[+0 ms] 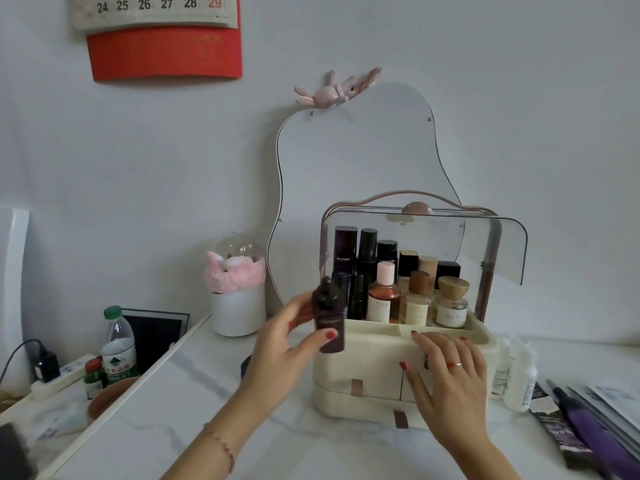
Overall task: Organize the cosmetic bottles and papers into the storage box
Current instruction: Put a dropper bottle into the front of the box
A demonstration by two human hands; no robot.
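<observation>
Storage box mostly filled
Left hand pinches a dark dropper bottle; right hand rests spread; white bottles and, seemingly, papers wait at 3 o'clock.

A home dressing corner, by the look of it: a wavy mirror against the wall, a wall calendar upper left, a marble-patterned desk with a cosmetics box.

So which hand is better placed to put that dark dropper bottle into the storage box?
Left. The left hand already grips the dark dropper bottle beside the open top compartment of the storage box, while the right hand lies flat on the box front, probably steadying it.
</observation>
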